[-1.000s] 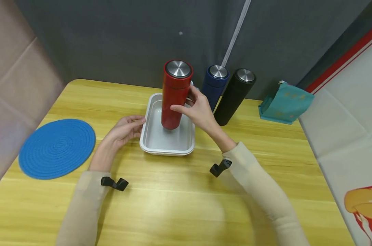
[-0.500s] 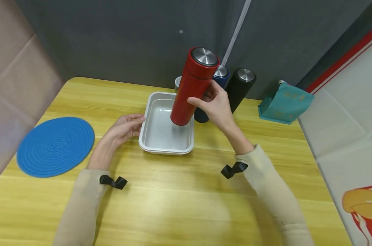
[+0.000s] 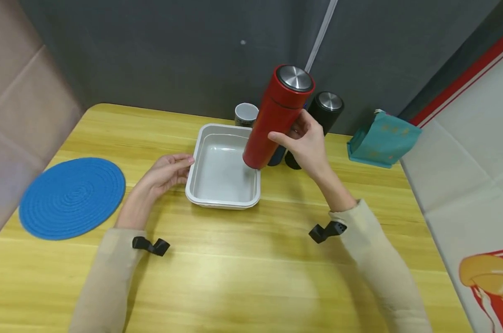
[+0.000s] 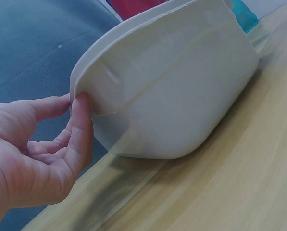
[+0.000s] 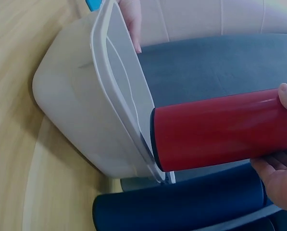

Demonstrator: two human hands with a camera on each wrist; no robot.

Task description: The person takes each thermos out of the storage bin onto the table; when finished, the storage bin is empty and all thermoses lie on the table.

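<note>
Right hand point(image 3: 307, 141) is wrapped around the red flask point(image 3: 278, 115), thumb in front and fingers curled behind, holding it in the air, tilted with its steel cap toward the upper right of the head view. The flask's base hangs just above the right rim of the white tray point(image 3: 195, 157), centre frame; from the right wrist view the red base point(image 5: 220, 130) sits right at the tray's edge point(image 5: 119, 96), and whether they touch I cannot tell. Left hand point(image 3: 166, 171) lies at the tray's left side, fingers loosely bent, fingertips point(image 4: 81, 103) touching the lip under the rim in the left wrist view, with no closed grasp on it. Behind the red flask, the blue flask point(image 5: 181, 204) is mostly hidden in the head view, and the black flask point(image 3: 324, 111) stands just right of it against the dark backdrop. A small white cup point(image 3: 246, 114) sits just behind the tray. A blue round mat point(image 3: 70, 196) lies far left on the yellow table point(image 3: 235, 268), a teal pouch point(image 3: 382, 138) far right.
</note>
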